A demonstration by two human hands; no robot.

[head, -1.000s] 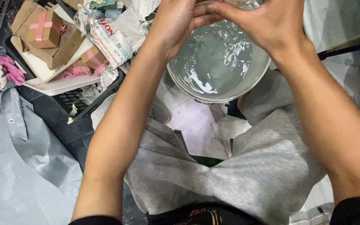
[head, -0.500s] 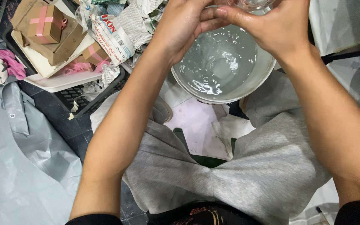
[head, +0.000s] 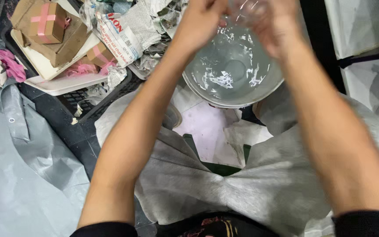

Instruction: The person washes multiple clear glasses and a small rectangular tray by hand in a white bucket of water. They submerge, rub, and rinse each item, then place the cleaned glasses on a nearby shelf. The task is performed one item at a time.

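Grey cloth [head: 242, 193] is spread over the lap and floor area, with a cluttered tray [head: 58, 81] of small brown boxes [head: 44, 22] and crumpled newspaper [head: 132, 26] off to the upper left. Both hands sit right at the top edge of the view, above a pale grey bowl [head: 233, 74] with wet, shiny streaks inside.

The left hand [head: 200, 19] and right hand [head: 273, 24] come together around something small and clear [head: 246, 8] (looks like glass or plastic, too blurred and cropped to say more). Each grip looks curled closed around it, though I can't tell how firmly or where the fingers meet.

My guess for doing this well: keep the clear piece centred over the bowl so drips land inside, and hold the wrists steady, since wet things slip.

The bowl sits directly below the hands, not touching them, resting on the cloth.
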